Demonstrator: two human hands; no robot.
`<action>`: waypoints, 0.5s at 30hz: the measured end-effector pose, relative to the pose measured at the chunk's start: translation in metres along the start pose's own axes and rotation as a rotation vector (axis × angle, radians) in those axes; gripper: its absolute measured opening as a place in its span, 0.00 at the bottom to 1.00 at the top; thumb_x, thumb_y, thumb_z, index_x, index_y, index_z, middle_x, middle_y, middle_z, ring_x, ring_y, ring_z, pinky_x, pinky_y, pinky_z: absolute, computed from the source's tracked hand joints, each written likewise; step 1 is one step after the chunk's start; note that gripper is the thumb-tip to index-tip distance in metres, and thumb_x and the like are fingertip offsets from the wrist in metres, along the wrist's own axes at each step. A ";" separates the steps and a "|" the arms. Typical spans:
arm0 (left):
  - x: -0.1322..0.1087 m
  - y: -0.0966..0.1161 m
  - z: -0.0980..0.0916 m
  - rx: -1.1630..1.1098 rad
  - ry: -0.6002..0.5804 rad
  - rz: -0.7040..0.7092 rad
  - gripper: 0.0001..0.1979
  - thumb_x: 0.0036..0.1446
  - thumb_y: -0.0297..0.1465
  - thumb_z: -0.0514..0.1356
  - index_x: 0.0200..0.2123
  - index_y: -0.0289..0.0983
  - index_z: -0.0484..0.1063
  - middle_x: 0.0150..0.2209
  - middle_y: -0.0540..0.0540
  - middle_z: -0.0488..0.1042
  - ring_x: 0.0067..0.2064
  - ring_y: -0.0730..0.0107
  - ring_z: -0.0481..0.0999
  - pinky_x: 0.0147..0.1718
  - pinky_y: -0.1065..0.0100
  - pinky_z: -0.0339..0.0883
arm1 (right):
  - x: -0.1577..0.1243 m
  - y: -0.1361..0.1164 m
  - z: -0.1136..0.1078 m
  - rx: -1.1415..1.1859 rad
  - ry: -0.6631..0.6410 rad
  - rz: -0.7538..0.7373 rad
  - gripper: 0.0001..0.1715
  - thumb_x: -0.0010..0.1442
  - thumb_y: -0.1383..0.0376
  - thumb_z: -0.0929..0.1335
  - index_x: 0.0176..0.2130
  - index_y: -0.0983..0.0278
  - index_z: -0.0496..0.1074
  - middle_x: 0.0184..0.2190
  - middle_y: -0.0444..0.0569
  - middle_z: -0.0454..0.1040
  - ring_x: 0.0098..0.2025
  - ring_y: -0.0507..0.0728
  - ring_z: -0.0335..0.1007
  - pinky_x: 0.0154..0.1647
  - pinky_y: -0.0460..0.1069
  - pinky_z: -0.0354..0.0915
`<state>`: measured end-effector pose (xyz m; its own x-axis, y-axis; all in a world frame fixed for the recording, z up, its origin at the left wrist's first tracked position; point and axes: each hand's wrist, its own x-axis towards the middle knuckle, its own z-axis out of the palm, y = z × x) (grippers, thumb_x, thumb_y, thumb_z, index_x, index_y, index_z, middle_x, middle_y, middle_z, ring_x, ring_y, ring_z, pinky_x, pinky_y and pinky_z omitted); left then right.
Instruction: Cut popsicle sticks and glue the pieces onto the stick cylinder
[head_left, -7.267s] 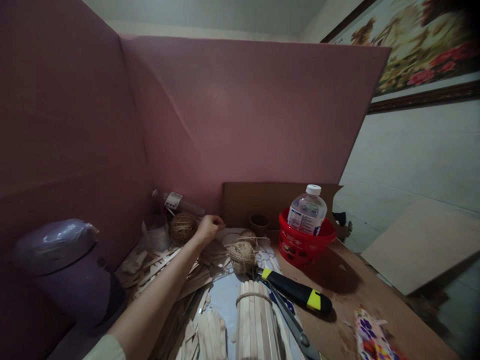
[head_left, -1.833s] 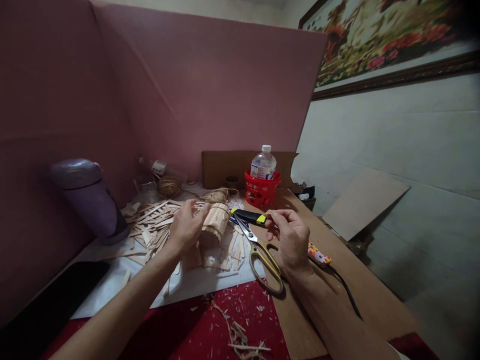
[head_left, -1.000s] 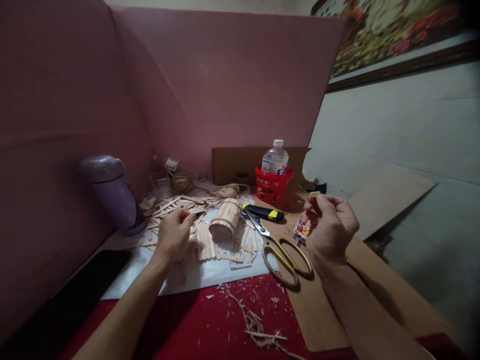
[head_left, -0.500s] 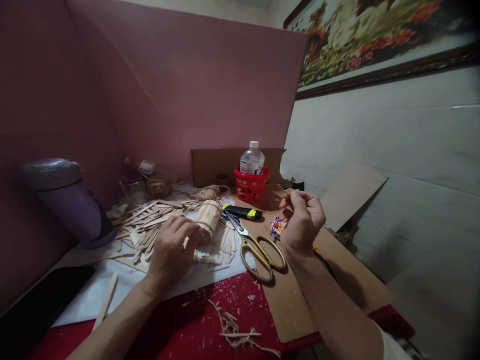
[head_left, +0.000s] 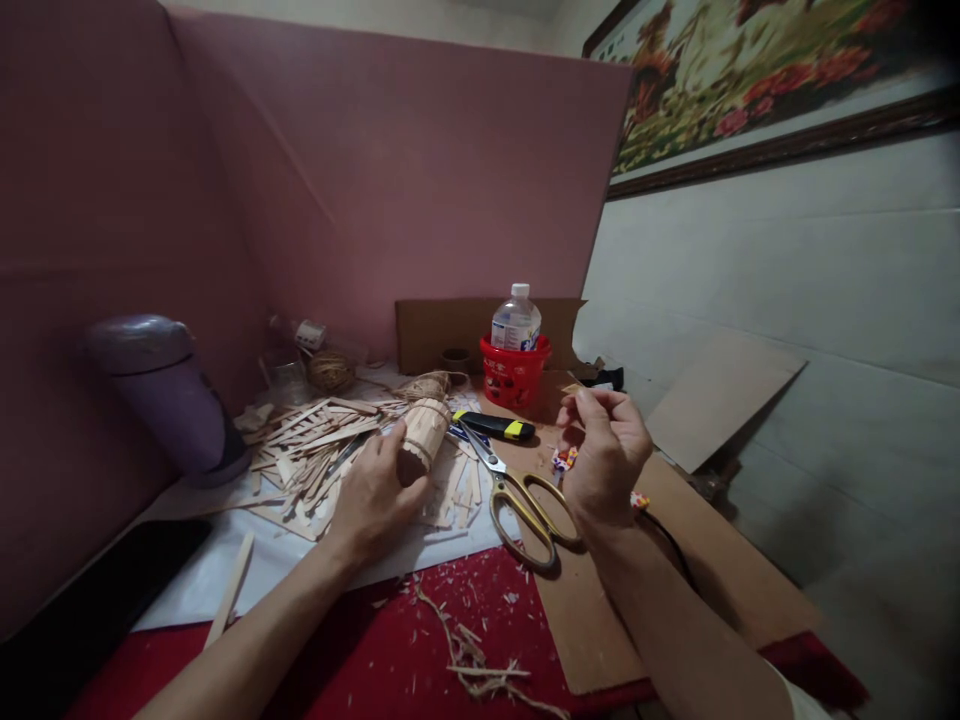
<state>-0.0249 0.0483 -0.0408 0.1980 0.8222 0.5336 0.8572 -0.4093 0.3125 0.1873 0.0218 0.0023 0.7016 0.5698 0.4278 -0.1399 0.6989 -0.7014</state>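
Observation:
A small barrel (head_left: 426, 432) made of pale wooden sticks, with twine round it, lies tilted on the white sheet. My left hand (head_left: 381, 492) is closed around its near end, fingers on the left side and thumb below. My right hand (head_left: 606, 440) is raised over the cardboard, thumb and forefinger pinched on a small thin tan piece (head_left: 573, 388); its exact kind is too small to make out. Between the hands lie gold-handled scissors (head_left: 529, 505), open a little, and a black and yellow utility knife (head_left: 496, 426).
Loose wooden sticks (head_left: 315, 450) are heaped on the left beside a purple bottle (head_left: 169, 400). A red bucket (head_left: 514, 372) holding a plastic bottle (head_left: 516, 320) stands behind. Twine balls (head_left: 331, 371) sit at the back. Twine scraps (head_left: 472, 665) litter the red cloth (head_left: 360, 640).
My left hand has shifted its hold on the barrel, which now tips with its dark open end towards me. My right hand stays raised in its pinch. The view has turned slightly left.

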 end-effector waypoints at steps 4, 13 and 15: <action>0.006 -0.004 -0.013 -0.167 0.221 -0.081 0.29 0.48 0.37 0.61 0.54 0.35 0.62 0.47 0.39 0.71 0.46 0.57 0.72 0.44 0.61 0.65 | -0.001 0.001 -0.001 -0.024 -0.019 0.009 0.08 0.54 0.64 0.69 0.27 0.64 0.66 0.20 0.39 0.67 0.16 0.46 0.57 0.11 0.40 0.51; 0.012 -0.022 -0.042 -0.174 0.424 -0.407 0.33 0.47 0.47 0.60 0.54 0.37 0.63 0.44 0.39 0.74 0.42 0.56 0.75 0.38 0.62 0.66 | -0.007 0.002 -0.001 -0.068 -0.053 0.045 0.09 0.54 0.62 0.69 0.28 0.64 0.67 0.20 0.40 0.67 0.17 0.47 0.59 0.12 0.41 0.52; 0.012 -0.024 -0.039 -0.096 0.408 -0.422 0.32 0.47 0.48 0.59 0.53 0.38 0.63 0.44 0.39 0.74 0.42 0.54 0.75 0.37 0.61 0.66 | -0.008 0.002 -0.001 -0.075 -0.065 0.041 0.09 0.53 0.62 0.70 0.28 0.64 0.67 0.20 0.40 0.67 0.17 0.47 0.59 0.12 0.41 0.52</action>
<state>-0.0619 0.0522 -0.0111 -0.3655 0.7106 0.6012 0.7717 -0.1299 0.6226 0.1822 0.0189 -0.0031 0.6492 0.6259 0.4322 -0.1134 0.6415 -0.7587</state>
